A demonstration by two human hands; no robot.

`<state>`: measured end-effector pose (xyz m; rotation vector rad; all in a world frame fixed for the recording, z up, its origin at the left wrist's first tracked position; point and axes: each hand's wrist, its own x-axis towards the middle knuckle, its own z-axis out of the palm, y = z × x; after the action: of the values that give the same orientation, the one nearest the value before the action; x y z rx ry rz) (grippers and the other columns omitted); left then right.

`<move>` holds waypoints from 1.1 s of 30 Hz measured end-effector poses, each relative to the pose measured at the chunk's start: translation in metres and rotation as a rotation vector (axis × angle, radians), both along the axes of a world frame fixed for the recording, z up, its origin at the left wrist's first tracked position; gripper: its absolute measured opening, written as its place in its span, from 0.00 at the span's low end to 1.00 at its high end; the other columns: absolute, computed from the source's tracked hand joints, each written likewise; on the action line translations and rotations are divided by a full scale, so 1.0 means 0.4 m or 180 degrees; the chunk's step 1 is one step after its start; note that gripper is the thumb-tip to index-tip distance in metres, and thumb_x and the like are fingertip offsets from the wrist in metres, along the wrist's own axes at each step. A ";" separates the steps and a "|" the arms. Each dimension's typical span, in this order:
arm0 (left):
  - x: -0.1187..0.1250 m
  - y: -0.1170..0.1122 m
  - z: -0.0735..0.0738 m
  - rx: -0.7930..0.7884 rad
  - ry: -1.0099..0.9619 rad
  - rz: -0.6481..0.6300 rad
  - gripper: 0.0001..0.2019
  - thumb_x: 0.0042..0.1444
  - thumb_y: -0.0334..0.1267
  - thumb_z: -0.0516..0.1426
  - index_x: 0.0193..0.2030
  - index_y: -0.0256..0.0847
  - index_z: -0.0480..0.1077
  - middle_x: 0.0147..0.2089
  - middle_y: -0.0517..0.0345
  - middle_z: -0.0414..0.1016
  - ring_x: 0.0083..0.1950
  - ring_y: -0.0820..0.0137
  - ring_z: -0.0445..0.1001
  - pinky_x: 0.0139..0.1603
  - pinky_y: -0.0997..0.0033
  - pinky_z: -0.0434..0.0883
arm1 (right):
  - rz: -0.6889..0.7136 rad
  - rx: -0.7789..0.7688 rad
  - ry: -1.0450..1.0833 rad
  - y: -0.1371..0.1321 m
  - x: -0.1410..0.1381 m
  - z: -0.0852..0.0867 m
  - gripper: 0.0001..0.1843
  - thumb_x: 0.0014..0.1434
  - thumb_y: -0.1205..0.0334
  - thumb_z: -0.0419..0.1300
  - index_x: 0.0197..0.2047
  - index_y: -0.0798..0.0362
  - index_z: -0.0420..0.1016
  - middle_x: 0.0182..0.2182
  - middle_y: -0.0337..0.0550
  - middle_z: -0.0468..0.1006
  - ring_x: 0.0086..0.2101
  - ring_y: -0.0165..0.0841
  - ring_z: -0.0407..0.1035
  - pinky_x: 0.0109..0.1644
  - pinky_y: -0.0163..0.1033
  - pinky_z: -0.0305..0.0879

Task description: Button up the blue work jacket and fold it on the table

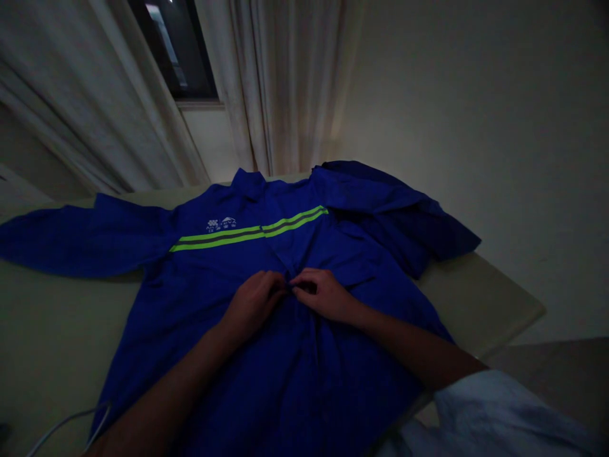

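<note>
A blue work jacket [200, 298] with a green and grey chest stripe [247, 230] and a small white logo lies front up, spread across a pale table [42, 343]. My left hand [252, 301] and my right hand [323, 295] meet at the jacket's front placket, about mid-chest. Both have fingers curled and pinch the fabric edges there, fingertips almost touching. Whatever small fastener sits between them is hidden. One sleeve stretches out flat to the left; the other is folded and bunched at the back right.
The table's right corner [528, 311] ends near a plain wall. Pale curtains [280, 82] and a dark window [176, 44] stand behind the table. A thin white cable [61, 425] lies at the lower left. The room is dim.
</note>
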<state>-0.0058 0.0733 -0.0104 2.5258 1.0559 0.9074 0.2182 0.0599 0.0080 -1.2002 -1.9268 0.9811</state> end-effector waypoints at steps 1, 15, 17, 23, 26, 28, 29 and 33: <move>0.000 -0.003 0.002 0.0250 0.0129 -0.0069 0.07 0.70 0.31 0.56 0.52 0.43 0.69 0.41 0.58 0.78 0.41 0.65 0.76 0.43 0.65 0.73 | -0.0015 0.0003 -0.0026 -0.001 -0.001 0.002 0.08 0.62 0.67 0.64 0.42 0.54 0.85 0.33 0.40 0.79 0.31 0.29 0.71 0.36 0.34 0.63; 0.009 -0.020 0.044 0.1392 0.1431 0.0206 0.07 0.72 0.30 0.53 0.46 0.41 0.73 0.39 0.53 0.75 0.40 0.60 0.71 0.42 0.58 0.64 | -0.0021 0.0082 -0.0260 -0.005 -0.004 0.005 0.05 0.61 0.72 0.66 0.40 0.54 0.81 0.30 0.36 0.78 0.30 0.28 0.70 0.36 0.33 0.61; 0.009 -0.020 0.046 0.1379 0.1326 0.0177 0.07 0.72 0.31 0.53 0.45 0.41 0.73 0.39 0.53 0.76 0.40 0.61 0.71 0.42 0.58 0.64 | 0.0029 0.0358 -0.0384 -0.007 -0.004 0.001 0.05 0.62 0.72 0.66 0.39 0.53 0.79 0.33 0.38 0.77 0.33 0.29 0.70 0.38 0.34 0.61; -0.003 -0.007 0.043 0.0946 0.1013 -0.0061 0.05 0.71 0.32 0.56 0.46 0.42 0.73 0.43 0.54 0.77 0.41 0.62 0.71 0.43 0.60 0.66 | 0.0080 0.0641 -0.0471 -0.008 -0.002 -0.006 0.05 0.65 0.72 0.64 0.40 0.53 0.76 0.37 0.39 0.73 0.37 0.31 0.70 0.41 0.35 0.62; -0.009 -0.001 0.046 0.0657 0.0909 -0.0197 0.07 0.69 0.32 0.59 0.53 0.41 0.72 0.50 0.51 0.78 0.47 0.60 0.73 0.47 0.59 0.69 | 0.0044 0.0621 -0.0347 -0.004 -0.003 -0.010 0.06 0.64 0.73 0.64 0.40 0.53 0.76 0.37 0.39 0.73 0.37 0.31 0.70 0.42 0.36 0.63; -0.008 -0.001 0.049 0.0778 0.0925 -0.0221 0.07 0.69 0.32 0.58 0.52 0.41 0.71 0.51 0.51 0.79 0.48 0.59 0.74 0.48 0.59 0.69 | 0.0015 0.0530 -0.0169 0.001 -0.003 -0.010 0.05 0.64 0.72 0.65 0.40 0.53 0.76 0.36 0.38 0.73 0.36 0.30 0.69 0.41 0.35 0.64; -0.007 -0.002 0.050 0.0915 0.0953 -0.0215 0.06 0.70 0.31 0.57 0.51 0.40 0.71 0.49 0.51 0.79 0.47 0.59 0.75 0.46 0.59 0.69 | 0.0013 0.0467 -0.0087 0.003 -0.002 -0.008 0.05 0.63 0.72 0.66 0.39 0.53 0.77 0.36 0.38 0.73 0.35 0.29 0.69 0.41 0.35 0.64; 0.003 -0.007 0.052 0.1389 0.0989 -0.0062 0.04 0.71 0.28 0.55 0.46 0.39 0.71 0.39 0.55 0.80 0.39 0.61 0.75 0.42 0.59 0.68 | -0.0058 0.0314 0.0037 0.010 0.001 0.001 0.02 0.65 0.68 0.67 0.39 0.53 0.79 0.34 0.37 0.75 0.33 0.28 0.69 0.40 0.35 0.64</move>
<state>-0.0048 0.0704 0.0104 3.1140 0.9998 0.8311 0.2186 0.0641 0.0085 -1.1515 -1.9289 0.8715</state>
